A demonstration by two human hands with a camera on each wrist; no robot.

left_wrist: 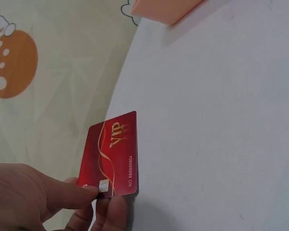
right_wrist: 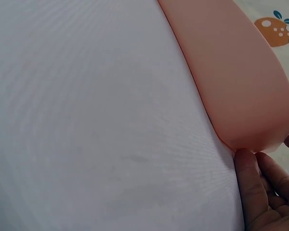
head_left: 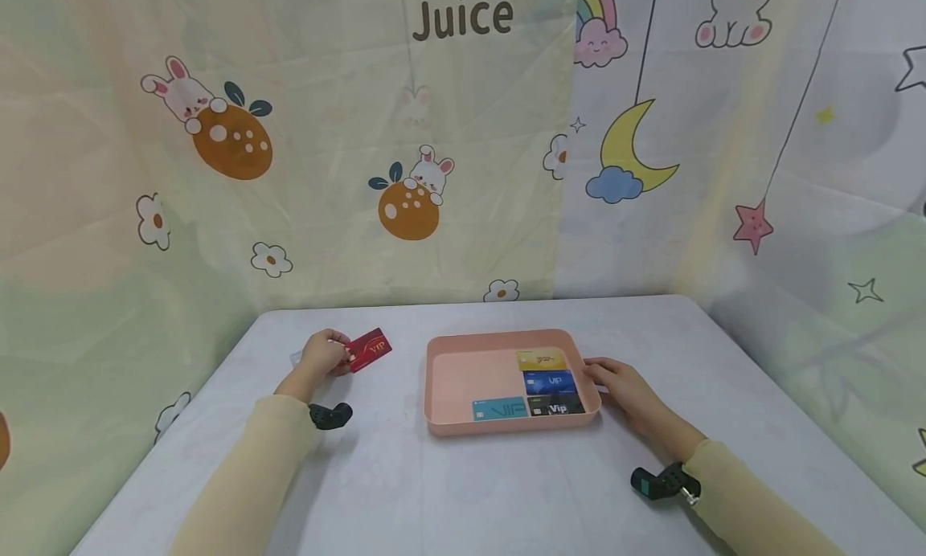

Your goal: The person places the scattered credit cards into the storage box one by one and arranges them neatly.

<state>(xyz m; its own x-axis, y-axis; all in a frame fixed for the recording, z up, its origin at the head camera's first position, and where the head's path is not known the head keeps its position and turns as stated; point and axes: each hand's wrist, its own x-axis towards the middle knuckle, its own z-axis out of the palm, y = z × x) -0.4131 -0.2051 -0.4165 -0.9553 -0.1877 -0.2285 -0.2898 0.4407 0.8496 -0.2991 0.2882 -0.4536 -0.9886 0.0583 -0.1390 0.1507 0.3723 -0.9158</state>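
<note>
A red VIP card is pinched between the thumb and fingers of my left hand, over the left side of the table. In the left wrist view, the thumb of that hand lies by the chip end of the card. Partly hidden behind the hand is a pale flat thing. My right hand holds the right edge of a pink tray. Seen from the right wrist, its fingers touch the end of the tray, one nearer the rim.
Inside the tray lie a gold card, a blue card and a black card stacked in a column at the right. A light blue card lies left of the black one. White cloth covers the table; patterned curtains hang behind.
</note>
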